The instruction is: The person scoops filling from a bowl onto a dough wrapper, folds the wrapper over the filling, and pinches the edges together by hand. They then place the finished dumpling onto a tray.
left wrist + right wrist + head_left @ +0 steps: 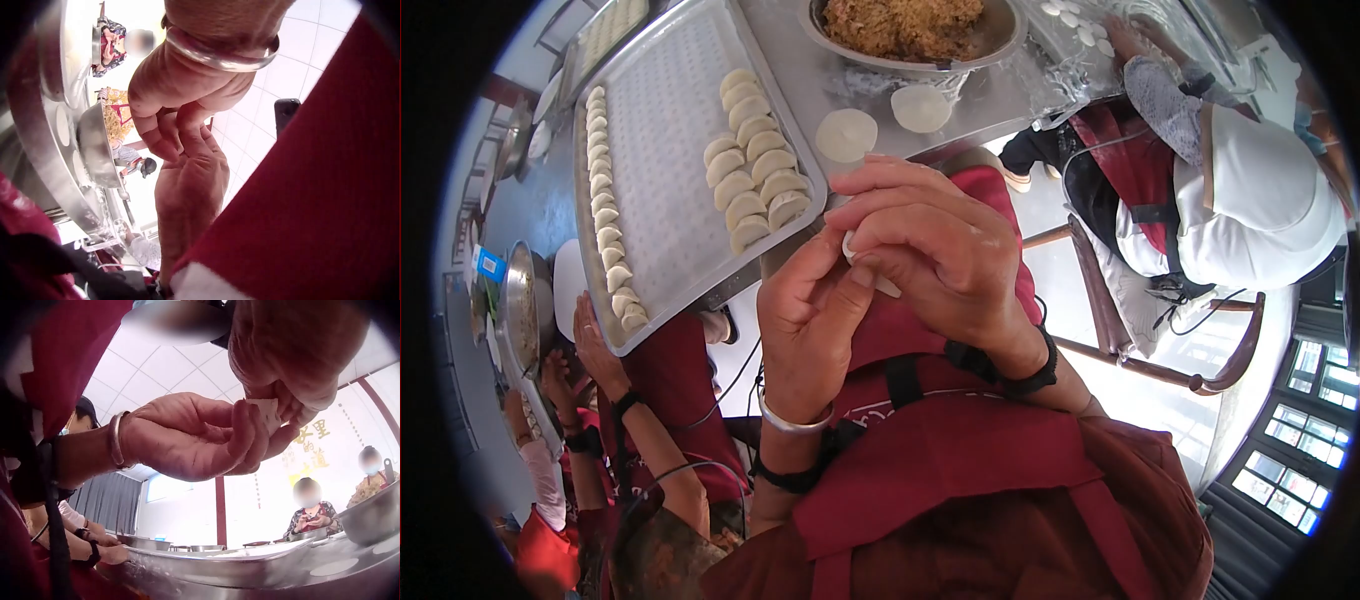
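Between my two hands, above my lap and close to the table edge, is a small dumpling (885, 286) of white dough, mostly covered by fingers. My left hand (808, 315), with a silver bangle at its wrist, pinches one side with thumb and fingers. From the other side my right hand (945, 245) pinches the dough, its fingers arched over the top. In the right wrist view a pale flap of the dough (269, 414) shows between the fingertips. Two round wrappers (847, 135) lie on the table just beyond my hands.
A metal tray (665, 150) at the left bears rows of finished dumplings (758, 165). Beyond the wrappers stands a metal bowl (960, 68) of brown filling (900, 28). Another person's hand (595, 345) touches the tray's near corner. At right a person in white (1260, 190) works beside a wooden chair (1230, 365).
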The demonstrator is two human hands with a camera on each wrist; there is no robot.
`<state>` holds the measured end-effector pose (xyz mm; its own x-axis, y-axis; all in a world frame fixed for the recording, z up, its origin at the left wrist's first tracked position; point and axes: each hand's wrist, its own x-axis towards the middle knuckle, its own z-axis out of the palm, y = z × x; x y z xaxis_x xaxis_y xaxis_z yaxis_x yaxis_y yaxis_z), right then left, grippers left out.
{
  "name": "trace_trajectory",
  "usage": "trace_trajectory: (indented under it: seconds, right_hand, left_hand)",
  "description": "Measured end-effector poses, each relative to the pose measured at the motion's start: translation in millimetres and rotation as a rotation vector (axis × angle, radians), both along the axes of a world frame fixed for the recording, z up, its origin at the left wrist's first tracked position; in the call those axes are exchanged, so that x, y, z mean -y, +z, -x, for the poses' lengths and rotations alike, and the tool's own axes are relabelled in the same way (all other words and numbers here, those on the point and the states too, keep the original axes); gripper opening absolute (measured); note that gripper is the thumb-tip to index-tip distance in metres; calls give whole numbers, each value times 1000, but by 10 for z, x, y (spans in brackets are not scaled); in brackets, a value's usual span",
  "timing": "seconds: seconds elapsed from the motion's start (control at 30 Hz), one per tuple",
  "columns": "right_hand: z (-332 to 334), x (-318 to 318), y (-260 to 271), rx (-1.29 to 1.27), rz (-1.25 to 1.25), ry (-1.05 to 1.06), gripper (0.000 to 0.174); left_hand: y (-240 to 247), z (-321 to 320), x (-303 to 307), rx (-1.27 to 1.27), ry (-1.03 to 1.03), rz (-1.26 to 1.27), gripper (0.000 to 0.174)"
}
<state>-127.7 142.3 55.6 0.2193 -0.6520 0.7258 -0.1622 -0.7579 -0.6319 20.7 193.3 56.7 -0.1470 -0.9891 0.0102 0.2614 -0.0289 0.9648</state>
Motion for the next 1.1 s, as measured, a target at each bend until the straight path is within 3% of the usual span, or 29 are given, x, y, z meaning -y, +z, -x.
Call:
trace_trajectory:
  seconds: [0.23, 0.7, 0.9, 1.1]
  right_hand:
    - [20, 28, -34, 39, 24, 34, 21]
    - [38, -3, -43, 6, 8, 82, 20]
    - [70, -40, -6, 214, -232, 162, 35]
    - [106, 17, -82, 192, -152, 249, 26]
  left_hand:
    - [43, 44, 3, -94, 36, -27, 33]
    - [59, 62, 3, 34, 39, 49, 31]
    - [67, 43, -14, 128, 83, 95, 39]
    - [68, 119, 30, 132, 113, 233, 40]
